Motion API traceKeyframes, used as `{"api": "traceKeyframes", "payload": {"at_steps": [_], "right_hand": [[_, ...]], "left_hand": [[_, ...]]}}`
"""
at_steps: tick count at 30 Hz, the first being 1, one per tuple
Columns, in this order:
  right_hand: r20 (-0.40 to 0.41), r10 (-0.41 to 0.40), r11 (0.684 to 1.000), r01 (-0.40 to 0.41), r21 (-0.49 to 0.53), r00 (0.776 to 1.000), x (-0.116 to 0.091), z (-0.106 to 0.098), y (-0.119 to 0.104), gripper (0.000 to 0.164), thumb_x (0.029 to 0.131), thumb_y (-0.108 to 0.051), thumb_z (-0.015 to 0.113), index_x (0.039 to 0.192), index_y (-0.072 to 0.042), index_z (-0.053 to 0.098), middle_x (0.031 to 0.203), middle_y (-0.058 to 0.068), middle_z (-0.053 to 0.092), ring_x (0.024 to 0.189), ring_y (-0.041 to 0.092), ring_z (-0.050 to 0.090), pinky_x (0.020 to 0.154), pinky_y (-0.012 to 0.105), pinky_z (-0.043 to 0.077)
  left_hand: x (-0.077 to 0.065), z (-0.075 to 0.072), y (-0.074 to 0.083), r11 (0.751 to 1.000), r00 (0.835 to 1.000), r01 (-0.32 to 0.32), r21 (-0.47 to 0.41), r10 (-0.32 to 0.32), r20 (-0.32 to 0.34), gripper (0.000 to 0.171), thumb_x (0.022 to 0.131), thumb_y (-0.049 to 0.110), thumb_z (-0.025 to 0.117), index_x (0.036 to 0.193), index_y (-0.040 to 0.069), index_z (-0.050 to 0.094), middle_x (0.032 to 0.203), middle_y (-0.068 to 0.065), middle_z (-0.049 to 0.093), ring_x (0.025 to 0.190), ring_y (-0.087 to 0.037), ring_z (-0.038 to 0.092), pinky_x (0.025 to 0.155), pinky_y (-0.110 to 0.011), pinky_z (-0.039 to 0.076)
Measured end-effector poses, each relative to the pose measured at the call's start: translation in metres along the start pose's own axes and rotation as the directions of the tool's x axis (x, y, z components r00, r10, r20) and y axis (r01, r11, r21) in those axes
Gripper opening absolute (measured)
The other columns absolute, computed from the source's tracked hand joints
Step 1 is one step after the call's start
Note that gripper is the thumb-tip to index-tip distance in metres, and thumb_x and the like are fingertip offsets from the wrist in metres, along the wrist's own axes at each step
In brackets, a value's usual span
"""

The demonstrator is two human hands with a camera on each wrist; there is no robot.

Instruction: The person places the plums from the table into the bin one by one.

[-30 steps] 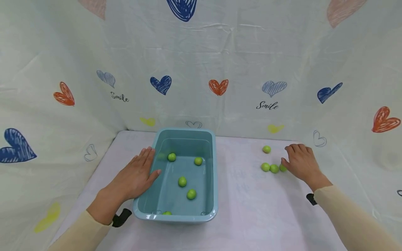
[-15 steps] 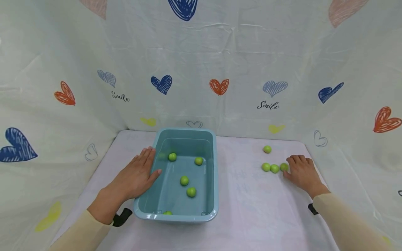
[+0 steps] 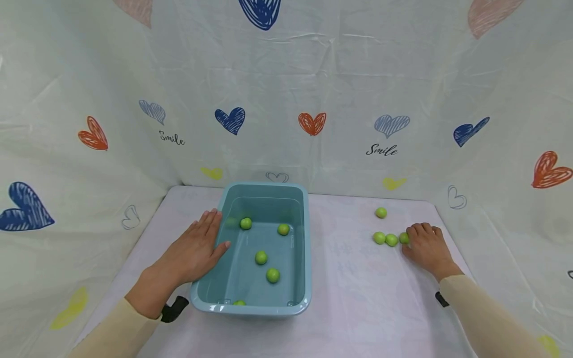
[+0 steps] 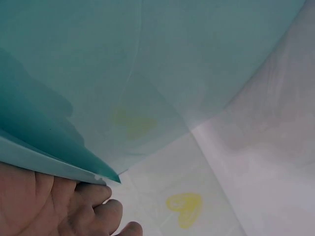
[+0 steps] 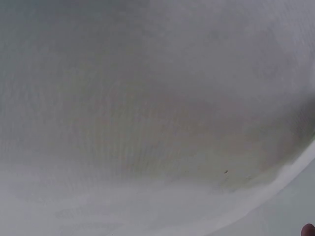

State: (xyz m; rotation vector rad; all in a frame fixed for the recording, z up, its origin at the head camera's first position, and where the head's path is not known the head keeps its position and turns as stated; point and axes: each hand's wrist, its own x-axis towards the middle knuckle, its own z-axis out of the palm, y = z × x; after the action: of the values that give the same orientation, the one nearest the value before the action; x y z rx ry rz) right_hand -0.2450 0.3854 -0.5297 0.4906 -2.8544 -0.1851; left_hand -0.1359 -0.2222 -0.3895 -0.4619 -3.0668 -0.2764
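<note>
A light-blue plastic basin (image 3: 250, 311) stands on the white tabletop, with several small round green fruits (image 3: 273, 275) inside. My left hand (image 3: 192, 251) lies flat along the basin's left rim, fingers extended and thumb over the edge. The left wrist view shows the fingers (image 4: 93, 206) against the rim (image 4: 54, 169). To the right, my right hand (image 3: 427, 248) pinches a green fruit (image 3: 404, 237) between thumb and fingers, partly covering it. The right wrist view shows mostly blurred white surface and one fingertip (image 5: 308, 230).
Beside the pinched fruit lie two more green fruits (image 3: 385, 238), side by side. Another single fruit (image 3: 381, 213) lies farther back. A white sheet (image 3: 340, 99) printed with hearts hangs behind the table (image 3: 349, 298) and along its sides.
My right hand has come down and in to the rightmost fruit, closing its fingers on it. One fruit in the basin has shifted slightly. The left hand stays put.
</note>
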Motion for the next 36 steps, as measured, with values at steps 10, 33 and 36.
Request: {"api": "traceKeyframes", "payload": {"at_steps": [10,33,36], "right_hand": [[0.011,0.063,0.998,-0.063,0.001,0.998,0.003,0.002,0.001,0.048,0.09,-0.026,0.076,0.114,0.009,0.055,0.115,0.028,0.059,0.116,0.049,0.049,0.099,0.069,0.041],[-0.095,0.061,0.998,-0.061,0.004,0.994,0.012,-0.01,-0.001,0.048,0.088,-0.031,0.079,0.108,0.004,0.053,0.104,0.022,0.057,0.102,0.043,0.049,0.088,0.061,0.042],[-0.114,0.041,0.999,-0.04,0.006,0.993,0.014,-0.012,-0.002,0.049,0.088,-0.031,0.08,0.108,0.004,0.053,0.103,0.022,0.056,0.101,0.042,0.049,0.088,0.061,0.042]], "left_hand": [[0.001,0.002,-0.002,1.0,1.0,0.009,-0.004,-0.009,0.005,0.076,0.109,0.036,0.054,0.161,-0.013,0.027,0.169,-0.031,0.027,0.157,-0.051,0.024,0.123,-0.067,0.029],[0.0,0.003,-0.002,0.999,1.0,0.002,0.039,-0.002,-0.01,0.076,0.109,0.036,0.055,0.161,-0.012,0.028,0.169,-0.031,0.028,0.158,-0.05,0.024,0.125,-0.067,0.027],[0.0,0.002,-0.001,0.999,1.0,0.003,0.044,-0.002,-0.009,0.076,0.109,0.037,0.055,0.161,-0.012,0.028,0.169,-0.031,0.028,0.158,-0.05,0.024,0.125,-0.067,0.026]]}}
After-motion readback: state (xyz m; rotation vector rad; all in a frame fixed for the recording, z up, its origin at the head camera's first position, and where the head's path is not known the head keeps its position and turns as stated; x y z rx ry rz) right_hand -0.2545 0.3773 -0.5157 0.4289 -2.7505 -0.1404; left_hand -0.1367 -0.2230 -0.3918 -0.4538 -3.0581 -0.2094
